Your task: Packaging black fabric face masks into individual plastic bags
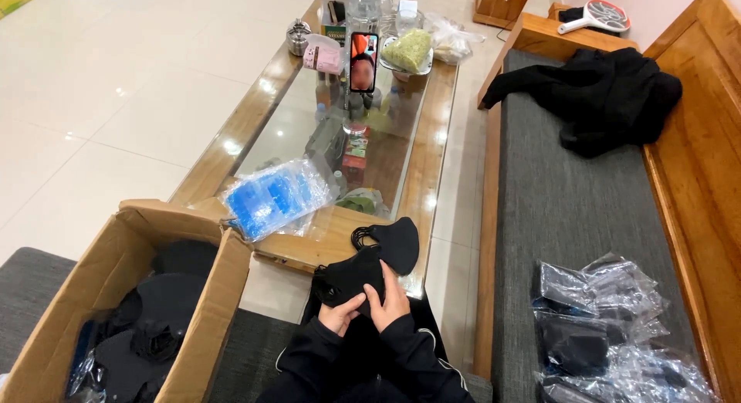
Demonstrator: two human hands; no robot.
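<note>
Here a stack of black face masks [369, 265] is gripped by both the left hand [340, 313] and right hand [391, 301], at six o'clock over the glass-topped table [432, 133] edge. Squaring the stack seems in hand; a clear bag from the blue-tinted packet [278, 196], at ten o'clock, would be called for.

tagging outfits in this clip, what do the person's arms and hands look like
Both arms wear long black sleeves with snug cuffs at the wrists; a thin white cord or piping curves along each side. The left hand and right hand are bare: no gloves, rings or watch visible.
</note>
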